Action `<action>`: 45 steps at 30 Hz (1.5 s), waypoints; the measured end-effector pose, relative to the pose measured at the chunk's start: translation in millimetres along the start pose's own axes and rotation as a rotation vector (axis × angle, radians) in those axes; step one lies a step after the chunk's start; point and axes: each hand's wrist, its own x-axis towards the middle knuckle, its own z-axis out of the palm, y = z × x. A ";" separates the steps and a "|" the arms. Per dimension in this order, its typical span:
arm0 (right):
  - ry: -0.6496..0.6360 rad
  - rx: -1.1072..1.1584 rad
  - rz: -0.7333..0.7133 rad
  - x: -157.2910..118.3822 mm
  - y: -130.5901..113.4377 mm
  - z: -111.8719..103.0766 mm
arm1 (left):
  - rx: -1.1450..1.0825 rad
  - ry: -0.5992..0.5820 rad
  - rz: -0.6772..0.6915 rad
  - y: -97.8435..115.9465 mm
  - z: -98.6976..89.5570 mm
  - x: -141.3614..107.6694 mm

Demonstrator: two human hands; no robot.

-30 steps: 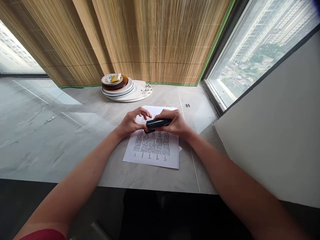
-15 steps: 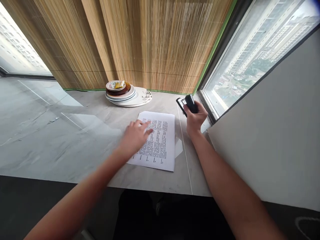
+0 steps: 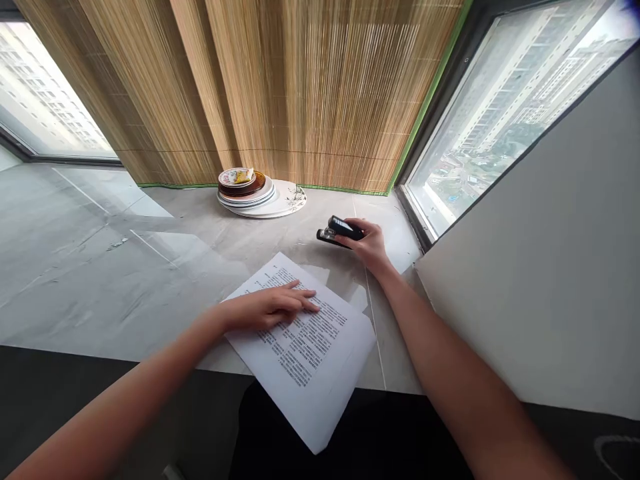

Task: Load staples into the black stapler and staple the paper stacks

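Printed paper [image 3: 320, 347] lies turned at a slant on the grey marble-look counter, its lower corner hanging past the front edge. Whether it is one sheet or more I cannot tell. My left hand [image 3: 273, 307] rests on the print with its fingers stretched out. Beyond the paper's upper right side, my right hand [image 3: 367, 243] is wrapped round a black stapler [image 3: 345, 229]. The stapler's jaws point left and stand apart, with no paper between them.
Stacked plates [image 3: 247, 200] stand at the back, with a small yellow packet [image 3: 243, 176] on top. Behind them hangs a bamboo blind [image 3: 280, 93]. A window [image 3: 470, 147] and a pale wall [image 3: 540, 267] bound the right side. The counter's front edge [image 3: 125, 361] runs before me.
The paper has rotated and slid toward me, now overhanging the front edge. My left hand moved with it and lies flatter. The stapler has come left and lower, turned to point left.
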 end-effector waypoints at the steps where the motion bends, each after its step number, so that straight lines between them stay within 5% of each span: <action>1: -0.040 -0.039 -0.008 -1.1 -1.1 1.0 | -0.002 0.010 0.028 -0.2 -0.8 7.5; 3: -0.091 -0.106 -0.007 -2.5 -0.9 2.7 | 0.084 0.192 -0.052 -2.4 -5.4 22.5; 6: -0.108 -0.191 0.011 -2.9 2.3 4.2 | 0.398 0.649 -0.576 -6.5 -12.3 40.1; 9: -0.070 -0.257 0.031 -2.5 3.9 4.9 | 0.601 0.701 -0.977 -10.1 -11.6 48.9; 11: -0.073 -0.272 0.029 -2.3 2.9 5.2 | 0.597 0.601 -0.937 -16.0 -12.4 50.5; 16: -0.172 -0.233 -0.032 -3.8 -4.1 5.5 | 0.271 0.444 -0.594 -48.5 -42.4 53.6; 22: -0.279 -0.156 -0.073 -6.5 -6.3 4.2 | 0.163 0.393 -0.392 -69.0 -64.5 68.7; 26: -0.329 -0.137 -0.088 -6.2 -6.6 2.9 | 0.105 0.391 -0.261 -67.8 -57.0 77.4; 32: -0.359 -0.120 -0.085 -5.4 -7.2 2.4 | 0.240 0.569 -0.219 -58.7 -46.9 74.3; 37: -0.313 -0.136 -0.112 -5.3 -8.9 6.4 | 0.376 0.406 -0.085 -49.7 -28.1 53.7; 42: -0.317 -0.192 -0.191 -5.9 -18.2 6.6 | 0.467 0.445 -0.197 -42.4 1.1 59.0; 45: -0.322 -0.236 -0.210 -7.1 -21.8 5.7 | 0.443 0.360 -0.201 -39.7 -3.1 63.8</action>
